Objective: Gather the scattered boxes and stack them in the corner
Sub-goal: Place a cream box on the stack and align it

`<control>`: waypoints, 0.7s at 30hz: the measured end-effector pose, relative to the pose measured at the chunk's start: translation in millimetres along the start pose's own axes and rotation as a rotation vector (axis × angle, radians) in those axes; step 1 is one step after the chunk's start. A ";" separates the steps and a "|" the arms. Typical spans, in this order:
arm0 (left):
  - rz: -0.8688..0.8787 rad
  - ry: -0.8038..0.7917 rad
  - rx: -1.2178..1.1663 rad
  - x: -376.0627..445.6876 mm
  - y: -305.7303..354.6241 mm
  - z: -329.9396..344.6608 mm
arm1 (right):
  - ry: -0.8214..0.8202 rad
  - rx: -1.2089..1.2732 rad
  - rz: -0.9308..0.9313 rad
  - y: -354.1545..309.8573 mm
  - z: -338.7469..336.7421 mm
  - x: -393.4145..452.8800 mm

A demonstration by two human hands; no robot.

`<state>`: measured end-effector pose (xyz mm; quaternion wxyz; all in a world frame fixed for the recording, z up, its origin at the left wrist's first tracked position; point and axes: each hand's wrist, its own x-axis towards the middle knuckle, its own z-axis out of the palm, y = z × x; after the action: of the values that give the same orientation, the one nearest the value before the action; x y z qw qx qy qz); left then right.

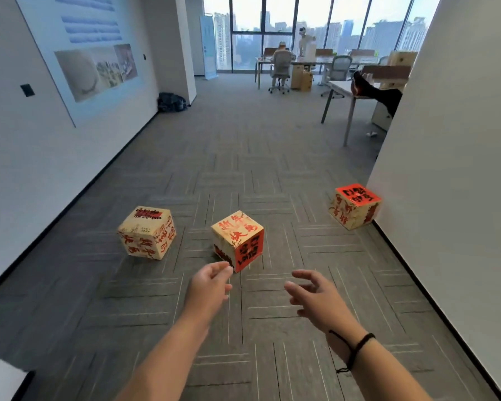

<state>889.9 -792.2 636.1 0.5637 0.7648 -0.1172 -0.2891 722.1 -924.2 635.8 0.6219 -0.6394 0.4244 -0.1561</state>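
Note:
Three cube-shaped cardboard boxes with red lettering lie on the grey carpet. The left box [146, 233] sits toward the left wall. The middle box [237, 240] has an orange-red side facing me. The right box [355, 207] has a red top and rests against the right wall. My left hand [210, 286] reaches out just below the middle box, fingers loosely curled, its fingertips close to the box's lower corner, holding nothing. My right hand [315, 298] is stretched forward to the right of it, fingers spread and relaxed, empty.
A white wall [446, 169] runs along the right, and a wall with a poster [93, 53] along the left. Farther off stand desks [347, 91], office chairs, a seated person [281, 63] and a dark bag [171, 102] by a pillar.

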 end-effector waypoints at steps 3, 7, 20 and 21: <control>-0.025 -0.009 0.011 58.5 7.0 7.1 | 0.027 0.020 0.030 -6.7 10.2 63.9; -0.112 0.015 0.005 142.0 14.0 17.1 | -0.008 0.032 0.057 -19.8 26.1 160.9; -0.169 0.133 -0.034 433.9 115.7 57.4 | -0.039 -0.032 0.061 -127.3 24.3 477.5; -0.189 0.131 -0.042 449.7 116.9 59.6 | -0.043 -0.046 0.076 -130.3 28.0 494.6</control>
<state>1234.9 -1106.2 593.7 0.5562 0.7779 -0.0016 -0.2925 1080.2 -1287.5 589.3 0.6216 -0.6400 0.4384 -0.1086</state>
